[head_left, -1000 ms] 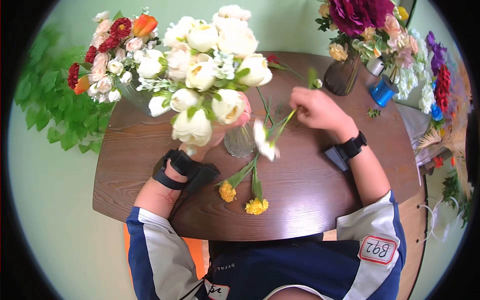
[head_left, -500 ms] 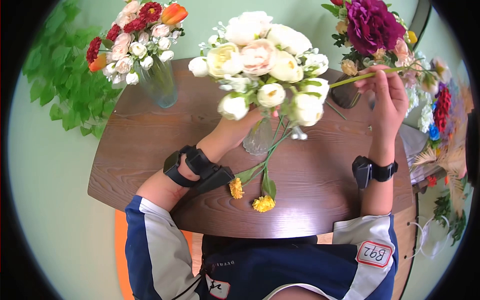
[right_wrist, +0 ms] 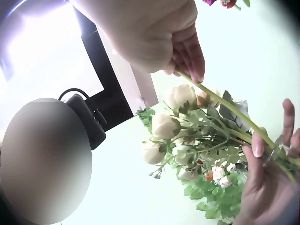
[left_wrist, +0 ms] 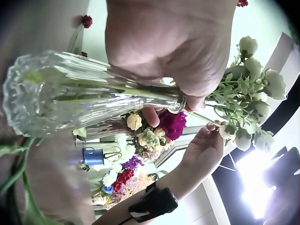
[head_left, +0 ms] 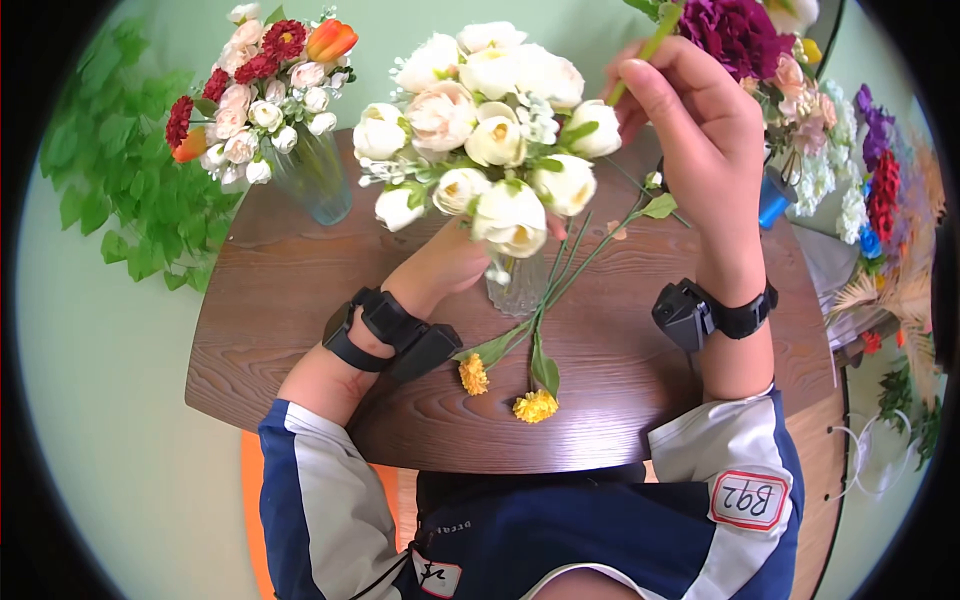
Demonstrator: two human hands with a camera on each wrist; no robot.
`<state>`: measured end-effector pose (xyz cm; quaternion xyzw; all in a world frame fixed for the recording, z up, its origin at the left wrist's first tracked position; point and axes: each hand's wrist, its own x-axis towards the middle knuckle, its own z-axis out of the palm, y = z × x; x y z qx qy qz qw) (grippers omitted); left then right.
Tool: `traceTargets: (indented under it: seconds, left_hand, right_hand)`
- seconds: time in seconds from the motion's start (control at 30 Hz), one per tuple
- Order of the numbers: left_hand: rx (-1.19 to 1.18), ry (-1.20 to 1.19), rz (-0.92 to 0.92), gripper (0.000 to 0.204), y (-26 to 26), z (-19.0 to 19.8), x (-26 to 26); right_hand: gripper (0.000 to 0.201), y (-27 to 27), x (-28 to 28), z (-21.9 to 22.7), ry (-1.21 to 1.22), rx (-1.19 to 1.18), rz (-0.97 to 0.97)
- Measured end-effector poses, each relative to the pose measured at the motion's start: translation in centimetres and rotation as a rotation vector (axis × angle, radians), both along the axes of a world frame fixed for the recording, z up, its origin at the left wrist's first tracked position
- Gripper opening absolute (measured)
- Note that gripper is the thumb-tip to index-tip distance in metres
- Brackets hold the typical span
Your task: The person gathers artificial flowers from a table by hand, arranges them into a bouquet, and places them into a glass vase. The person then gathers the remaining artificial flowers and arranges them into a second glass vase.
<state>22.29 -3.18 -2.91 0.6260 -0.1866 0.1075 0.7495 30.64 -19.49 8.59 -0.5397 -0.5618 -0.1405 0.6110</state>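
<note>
My left hand (head_left: 455,258) grips the neck of a clear ribbed glass vase (left_wrist: 84,96). A full bunch of cream and pale pink flowers (head_left: 495,130) rises from it, with stems visible inside the glass. My right hand (head_left: 708,135), raised beside the bunch, pinches a long green stem (right_wrist: 234,112) between thumb and fingers. In the right wrist view this stem slants down to the vase mouth, by the left fingers; its flower head is hidden. Two yellow flowers (head_left: 535,406) lie on the table in front of the vase, their green stems running past its base.
A vase of red, pink and orange flowers (head_left: 245,105) stands at the table's back left. Behind my right hand are a large purple flower (head_left: 728,38) and a blue spool (head_left: 775,198). More flowers line the right side. The dark wooden table (head_left: 610,330) curves toward me.
My right hand first swung right with the stem, then came back left and up beside the bunch. The vase and flowers in my left hand shifted right and the bunch stands more upright.
</note>
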Motion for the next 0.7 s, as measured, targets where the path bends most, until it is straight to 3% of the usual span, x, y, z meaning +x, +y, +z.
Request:
traceTargets:
  seconds: [0.13, 0.2, 0.33, 0.4, 0.47, 0.53, 0.57, 0.7]
  left_hand:
    - [0.0, -0.049, -0.084, 0.027, -0.2, 0.5, -0.1]
    - [-0.068, -0.077, -0.115, 0.027, -0.1, 0.1, 0.0]
    - [-0.062, -0.077, -0.104, 0.021, -0.1, 0.2, -0.1]
    - [-0.055, -0.082, -0.077, 0.022, 0.2, -0.4, -0.1]
    - [-0.109, -0.067, -0.129, 0.03, 1.6, -2.7, 0.3]
    - [-0.041, -0.049, 0.042, 0.034, 1.3, -3.1, -0.2]
    - [-0.142, 0.019, 0.052, 0.033, 0.2, -1.7, -0.2]
    - [0.025, -0.046, 0.183, 0.031, 0.4, -2.9, 0.2]
  right_hand:
    - [0.012, 0.6, -0.6, 0.5, -0.061, -0.081, -0.013]
    - [0.01, 0.9, -0.9, 0.5, -0.214, -0.198, -0.127]
    - [0.01, 1.7, -0.3, -0.1, -0.063, -0.453, -0.059]
    - [0.006, 2.3, 0.2, -2.2, -0.217, -0.346, 0.048]
    - [0.005, 2.3, -0.4, -3.9, -0.202, -0.325, 0.107]
    - [0.004, 1.8, -0.3, -5.4, -0.091, -0.376, 0.134]
    - [0.005, 1.7, -0.7, -6.1, 0.006, -0.341, 0.138]
    - [0.006, 1.6, 0.0, -6.4, -0.109, -0.261, 0.182]
